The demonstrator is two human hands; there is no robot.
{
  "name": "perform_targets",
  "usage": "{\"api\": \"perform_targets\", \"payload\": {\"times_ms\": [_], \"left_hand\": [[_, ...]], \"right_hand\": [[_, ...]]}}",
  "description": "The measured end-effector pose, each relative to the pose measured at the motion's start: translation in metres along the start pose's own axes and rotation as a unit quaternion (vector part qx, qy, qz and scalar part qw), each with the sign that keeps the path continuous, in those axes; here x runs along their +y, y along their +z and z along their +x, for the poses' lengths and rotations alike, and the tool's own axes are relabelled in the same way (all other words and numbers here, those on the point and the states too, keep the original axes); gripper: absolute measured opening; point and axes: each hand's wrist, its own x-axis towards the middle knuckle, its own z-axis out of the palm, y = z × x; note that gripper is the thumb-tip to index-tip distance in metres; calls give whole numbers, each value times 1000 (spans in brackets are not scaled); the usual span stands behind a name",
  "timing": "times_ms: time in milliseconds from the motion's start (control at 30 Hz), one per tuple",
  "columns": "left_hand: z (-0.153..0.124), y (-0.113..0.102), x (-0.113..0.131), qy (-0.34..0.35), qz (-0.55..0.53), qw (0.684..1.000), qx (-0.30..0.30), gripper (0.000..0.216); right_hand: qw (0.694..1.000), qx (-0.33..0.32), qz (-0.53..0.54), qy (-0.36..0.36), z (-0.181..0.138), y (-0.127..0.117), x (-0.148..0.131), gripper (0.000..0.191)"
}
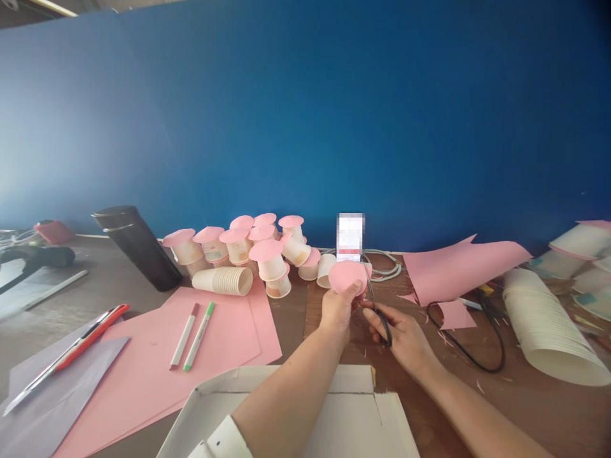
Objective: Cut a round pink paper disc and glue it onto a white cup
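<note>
My left hand (340, 307) is closed around the lower edge of a pink paper disc (348, 275), holding it up above the table. My right hand (401, 334) is closed on black-handled scissors (380, 318), whose blades reach up to the disc's right edge. Both hands hover over the brown table (525, 394), just beyond a white cardboard box lid (353, 420). Behind the disc stands a cluster of paper cups capped with pink discs (267, 248).
Pink paper sheets (157, 356) lie at left with two marker pens (193, 334). A red utility knife (71, 350) rests on grey paper. A black flask (138, 245), a sideways cup stack (224, 280), a long cup stack (544, 324), another pink sheet (458, 264) and black cable (472, 356) surround them.
</note>
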Motion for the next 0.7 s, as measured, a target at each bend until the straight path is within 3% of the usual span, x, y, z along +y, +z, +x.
{"api": "perform_targets", "payload": {"times_ms": [700], "left_hand": [[1, -2, 2, 10, 18, 1000, -12, 30]], "right_hand": [[1000, -6, 0, 7, 1, 0, 4, 58]]}}
